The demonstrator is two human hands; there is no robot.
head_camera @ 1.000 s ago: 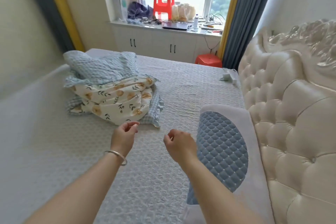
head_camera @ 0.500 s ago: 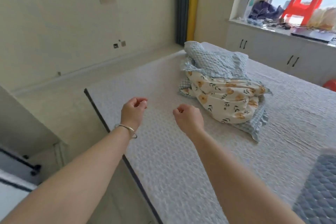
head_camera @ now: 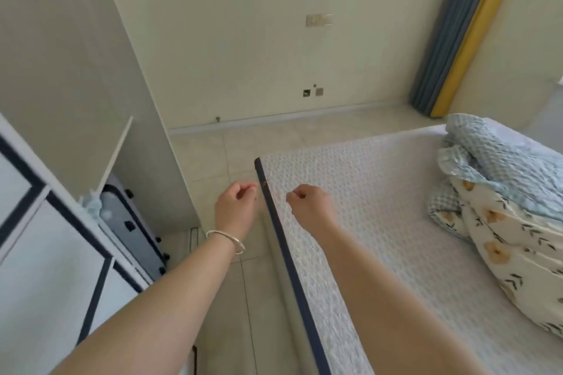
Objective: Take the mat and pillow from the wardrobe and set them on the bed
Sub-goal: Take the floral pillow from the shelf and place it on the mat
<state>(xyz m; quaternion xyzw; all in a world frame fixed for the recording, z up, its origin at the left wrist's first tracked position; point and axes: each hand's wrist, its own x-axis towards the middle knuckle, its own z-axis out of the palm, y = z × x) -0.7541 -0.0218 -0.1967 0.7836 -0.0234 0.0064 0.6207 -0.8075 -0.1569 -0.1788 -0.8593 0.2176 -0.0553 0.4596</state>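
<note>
Since the earlier frames the view has been swung leftward: the headboard, pillow and window are lost from sight, and the wardrobe [head_camera: 54, 240] is now seen at the left edge. Both arms are held out ahead. The left hand [head_camera: 236, 207], with a bracelet [head_camera: 226, 239] on its wrist, is held over the floor [head_camera: 213, 155] just beside the bed's dark edge; its fingers are loosely curled and nothing is gripped. The right hand [head_camera: 310, 202] is held over the mat [head_camera: 365, 222], a pale textured sheet spread across the bed, likewise loosely curled and empty. The hands are kept apart, with the bed edge between them. A pile of folded bedding [head_camera: 499, 207] is seen on the mat at the right. A suitcase [head_camera: 134, 228] is stood beside the wardrobe.
</note>
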